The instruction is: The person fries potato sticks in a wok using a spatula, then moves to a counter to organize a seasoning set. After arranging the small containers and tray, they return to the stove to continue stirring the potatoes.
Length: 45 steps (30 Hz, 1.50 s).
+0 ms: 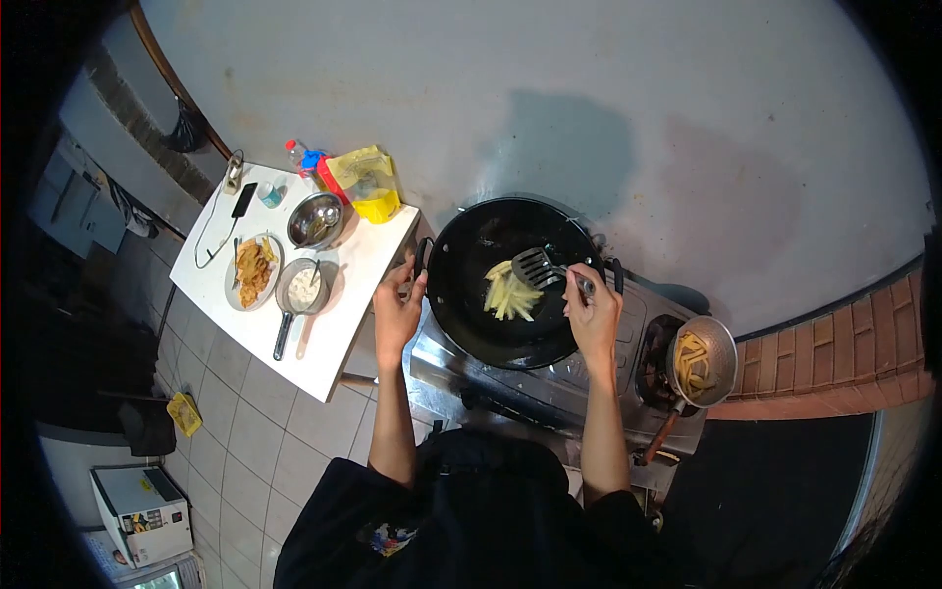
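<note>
A large black wok (pixel 471 334) sits on the gas stove (pixel 442 371), with pale cut potato strips (pixel 509 294) heaped in its middle. My left hand (pixel 396 309) is closed at the wok's left loop handle (pixel 423 257), its fingertips pinching the lower end. In my right hand (pixel 595 316) is the handle of a slotted spatula (pixel 535 268). The spatula's head rests against the right side of the strips, inside the wok. My right fingers are wrapped round its handle, close to the wok's right rim.
On the right burner stands a saucepan (pixel 724 368) of browned strips, its wooden handle (pixel 663 437) pointing toward me. The white table (pixel 339 339) at left holds a plate of fried food (pixel 253 275), a metal bowl (pixel 316 221), a small pan of white batter (pixel 302 287) and a yellow pouch (pixel 376 201).
</note>
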{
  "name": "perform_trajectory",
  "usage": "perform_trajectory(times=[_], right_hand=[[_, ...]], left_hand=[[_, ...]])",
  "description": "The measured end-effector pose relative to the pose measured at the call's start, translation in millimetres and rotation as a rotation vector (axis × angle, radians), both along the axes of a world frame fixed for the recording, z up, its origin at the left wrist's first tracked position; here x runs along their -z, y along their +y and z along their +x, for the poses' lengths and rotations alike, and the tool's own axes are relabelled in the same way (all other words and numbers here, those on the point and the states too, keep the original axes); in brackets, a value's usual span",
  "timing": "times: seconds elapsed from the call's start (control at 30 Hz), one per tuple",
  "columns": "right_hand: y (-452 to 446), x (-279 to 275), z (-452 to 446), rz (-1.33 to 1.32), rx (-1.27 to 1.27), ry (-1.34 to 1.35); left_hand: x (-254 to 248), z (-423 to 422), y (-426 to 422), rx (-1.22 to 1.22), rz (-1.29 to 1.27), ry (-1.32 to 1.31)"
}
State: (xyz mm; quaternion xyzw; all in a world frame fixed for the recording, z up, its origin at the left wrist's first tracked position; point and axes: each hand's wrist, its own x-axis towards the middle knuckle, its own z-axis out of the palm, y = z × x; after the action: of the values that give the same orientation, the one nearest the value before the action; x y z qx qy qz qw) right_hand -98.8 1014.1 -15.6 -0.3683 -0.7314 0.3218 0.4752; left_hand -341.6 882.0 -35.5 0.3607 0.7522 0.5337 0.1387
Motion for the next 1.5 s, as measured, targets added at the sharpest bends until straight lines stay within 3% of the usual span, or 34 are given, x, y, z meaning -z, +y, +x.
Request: perform_trajectory(times=[0.57,0.77,0.93,1.2,1.5], right_hand=[[-10.7,-6.1,10.4,0.043,0.053,0.035],[-37.6,-39.7,31.4,-0.057,0.045,0.065],[-40.1,-23.2,30.5,0.001,0.005,-0.040],[-39.4,-17.9,32.2,-0.082,0.102,0.079],[-38.6,-33.2,51.5,0.037,0.119,-0.028]], left_hand=[[-3.5,-5.8,-3.3,0.052,-0.064,0.048],[-1.5,-13.4,-2.3,0.074,-0.058,0.103],[-1.9,-10.9,-0.4,0.051,-0.044,0.063],[-6.6,-8.1,-5.9,0.088,-0.061,0.031],[-1.1,-16.7,-8.4,0.122,-0.084,0.094]])
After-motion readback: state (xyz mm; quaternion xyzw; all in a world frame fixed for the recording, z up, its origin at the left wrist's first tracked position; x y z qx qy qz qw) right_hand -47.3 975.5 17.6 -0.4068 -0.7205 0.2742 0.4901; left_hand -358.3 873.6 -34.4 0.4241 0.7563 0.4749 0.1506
